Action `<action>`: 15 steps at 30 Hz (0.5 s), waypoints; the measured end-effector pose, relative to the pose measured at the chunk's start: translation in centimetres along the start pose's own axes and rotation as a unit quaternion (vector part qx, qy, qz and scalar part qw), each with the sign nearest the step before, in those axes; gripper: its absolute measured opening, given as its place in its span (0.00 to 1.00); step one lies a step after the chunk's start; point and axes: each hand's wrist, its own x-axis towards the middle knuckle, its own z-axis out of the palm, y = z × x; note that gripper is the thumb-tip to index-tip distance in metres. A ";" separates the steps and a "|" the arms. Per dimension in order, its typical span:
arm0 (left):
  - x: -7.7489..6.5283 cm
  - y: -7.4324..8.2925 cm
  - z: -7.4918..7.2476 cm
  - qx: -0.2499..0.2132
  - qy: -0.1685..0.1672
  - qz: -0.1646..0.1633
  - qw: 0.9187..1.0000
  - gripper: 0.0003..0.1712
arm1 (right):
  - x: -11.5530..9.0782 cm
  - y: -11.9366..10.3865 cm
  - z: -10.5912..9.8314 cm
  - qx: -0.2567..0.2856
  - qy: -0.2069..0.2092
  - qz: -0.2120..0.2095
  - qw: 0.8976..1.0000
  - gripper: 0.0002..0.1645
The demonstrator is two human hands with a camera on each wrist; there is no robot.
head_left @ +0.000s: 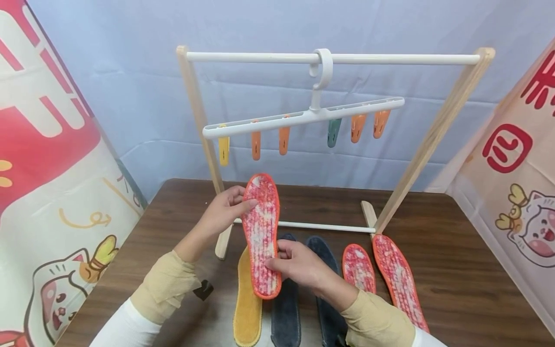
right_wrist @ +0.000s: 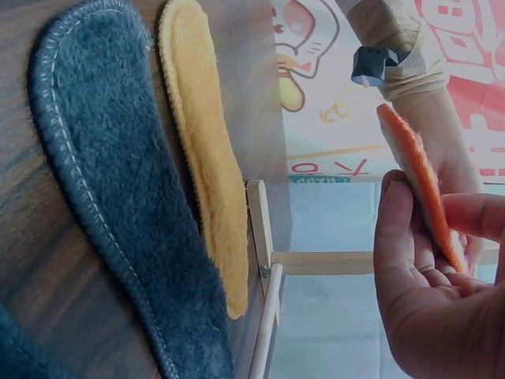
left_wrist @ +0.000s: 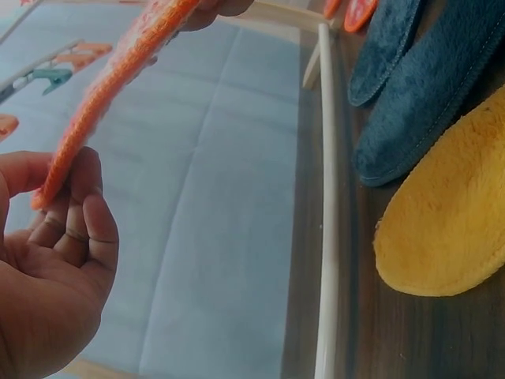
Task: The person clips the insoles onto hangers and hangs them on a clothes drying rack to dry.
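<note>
Both hands hold one red-and-white patterned insole (head_left: 261, 231) with an orange edge, raised above the table and pointing up toward the rack. My left hand (head_left: 225, 208) pinches its upper edge; in the left wrist view the insole (left_wrist: 118, 75) runs edge-on from the fingers (left_wrist: 79, 213). My right hand (head_left: 291, 264) pinches its lower part, where the insole's orange edge (right_wrist: 422, 181) sits between thumb and fingers (right_wrist: 394, 229). Above hangs a white clip hanger (head_left: 303, 117) with coloured clips on the rack's top bar (head_left: 334, 59).
On the brown table (head_left: 468, 270) lie a yellow insole (head_left: 247, 306), two dark blue insoles (head_left: 286, 308), and two more red patterned insoles (head_left: 399, 277). The wooden rack's legs and lower bar (head_left: 303, 225) stand just behind them. Printed banners flank both sides.
</note>
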 end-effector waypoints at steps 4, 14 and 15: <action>-0.2 0.3 -0.3 0.001 0.006 0.006 1.000 0.23 | 0.0 -0.1 0.0 0.005 0.000 -0.002 1.000 0.22; -0.8 0.7 -0.9 0.009 0.032 -0.018 0.999 0.23 | 0.1 -0.3 0.2 -0.006 -0.002 -0.018 1.000 0.23; -0.9 0.7 -0.9 0.009 0.033 -0.019 0.999 0.23 | 0.1 -0.3 0.2 -0.010 -0.002 -0.020 1.000 0.23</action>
